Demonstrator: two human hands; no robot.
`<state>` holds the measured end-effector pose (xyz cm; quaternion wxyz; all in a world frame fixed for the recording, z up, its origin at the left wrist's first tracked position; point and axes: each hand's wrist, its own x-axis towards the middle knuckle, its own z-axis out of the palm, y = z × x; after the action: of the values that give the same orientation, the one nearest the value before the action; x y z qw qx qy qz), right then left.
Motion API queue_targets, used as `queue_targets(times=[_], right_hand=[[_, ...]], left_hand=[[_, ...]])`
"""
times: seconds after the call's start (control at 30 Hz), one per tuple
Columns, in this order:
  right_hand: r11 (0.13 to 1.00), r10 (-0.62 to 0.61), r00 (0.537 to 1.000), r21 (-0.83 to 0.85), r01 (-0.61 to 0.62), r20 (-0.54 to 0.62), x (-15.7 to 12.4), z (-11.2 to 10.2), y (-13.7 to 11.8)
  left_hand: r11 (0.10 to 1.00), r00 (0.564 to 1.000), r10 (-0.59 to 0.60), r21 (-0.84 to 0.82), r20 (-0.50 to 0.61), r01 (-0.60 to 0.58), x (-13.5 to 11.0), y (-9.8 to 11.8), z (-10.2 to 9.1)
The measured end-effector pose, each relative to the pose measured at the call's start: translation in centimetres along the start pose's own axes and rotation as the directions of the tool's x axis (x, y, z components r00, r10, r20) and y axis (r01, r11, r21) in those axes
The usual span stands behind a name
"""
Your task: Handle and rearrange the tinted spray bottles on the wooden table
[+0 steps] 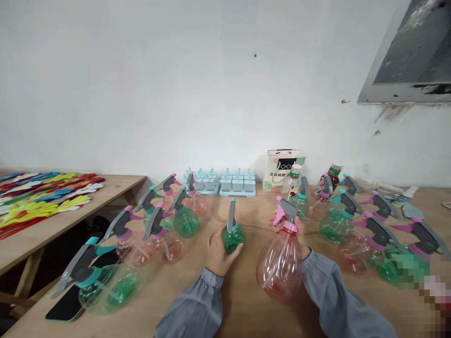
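My left hand (219, 251) wraps round the body of a green spray bottle (234, 239) with a grey and teal head, standing on the wooden table (243, 300). In my right hand (300, 234) is a pink spray bottle (280, 267), gripped at the neck below its grey and pink trigger head; part of that hand is hidden behind the bottle. The pink bottle looks closer to me than the green one; whether its base touches the table I cannot tell. Both hands are closed on their bottles.
Several green and pink spray bottles stand on the left, one green bottle (109, 288) beside a black phone (65, 305). More bottles (336, 225) stand on the right. Light-blue ice-pop moulds (237, 185), a paper gift bag (276, 171) and a dark bottle (334, 176) line the wall. Colourful gloves (35, 211) cover a side table.
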<state>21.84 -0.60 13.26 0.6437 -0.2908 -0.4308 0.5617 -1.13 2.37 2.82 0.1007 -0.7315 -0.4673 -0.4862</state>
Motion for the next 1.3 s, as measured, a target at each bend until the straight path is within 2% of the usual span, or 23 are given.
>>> queue_targets(times=[0.1,0.37,0.47,0.57,0.67,0.73,0.83,0.93,1.03,1.2,1.27,1.3], right_hand=[[0.999,-0.013,1.0,0.032,0.013,-0.003,0.0,0.2,-0.5],[0.994,0.107,0.993,0.03,-0.105,-0.057,-0.4,-0.2,0.0],[0.994,0.097,0.994,0.058,-0.093,-0.059,-0.1,-0.4,-0.2],[0.999,0.029,0.982,0.018,-0.026,-0.188,0.1,-1.3,-0.4],[0.987,-0.127,0.924,-0.14,0.081,-0.362,-0.4,-3.4,-0.5],[0.94,-0.288,0.853,-0.3,0.164,-0.435,-1.1,-5.2,-0.7],[0.826,-0.481,0.728,-0.53,0.191,-0.488,-2.0,-8.1,-1.1],[0.736,-0.582,0.656,-0.655,0.172,-0.481,-2.4,-10.4,-1.3],[0.673,-0.632,0.642,-0.718,0.178,-0.434,-2.0,-11.8,-1.2],[0.649,-0.6,0.698,-0.748,0.137,-0.392,-0.5,-13.1,-0.7],[0.611,-0.643,0.674,-0.774,0.165,-0.364,-0.4,-13.3,-0.5],[0.561,-0.704,0.628,-0.803,0.204,-0.332,-0.5,-13.3,-0.4]], left_hand=[[1.0,1.0,0.008,-0.003,-0.009,-0.008,0.0,-0.1,0.0],[0.999,1.0,-0.008,-0.038,-0.004,0.008,0.0,0.0,-0.1],[0.999,1.0,-0.012,-0.038,0.0,0.012,0.0,0.0,-0.1],[0.999,1.0,-0.016,-0.039,0.006,0.017,0.0,-0.1,-0.1],[0.998,0.999,-0.033,-0.048,0.013,0.033,0.0,0.0,-0.1],[0.997,0.999,-0.044,-0.057,0.018,0.045,0.1,0.1,-0.2],[0.997,0.999,-0.044,-0.069,0.025,0.046,0.1,0.1,-0.3],[0.996,0.999,-0.046,-0.077,0.024,0.048,0.0,0.0,-0.1],[0.995,0.998,-0.062,-0.08,0.031,0.064,-0.1,-0.1,0.0],[0.996,0.999,-0.045,-0.075,0.012,0.046,-0.2,0.0,0.1],[0.996,0.999,-0.039,-0.077,0.001,0.039,-0.2,0.0,0.1],[0.996,0.999,-0.044,-0.078,-0.001,0.044,-0.2,0.0,0.1]])
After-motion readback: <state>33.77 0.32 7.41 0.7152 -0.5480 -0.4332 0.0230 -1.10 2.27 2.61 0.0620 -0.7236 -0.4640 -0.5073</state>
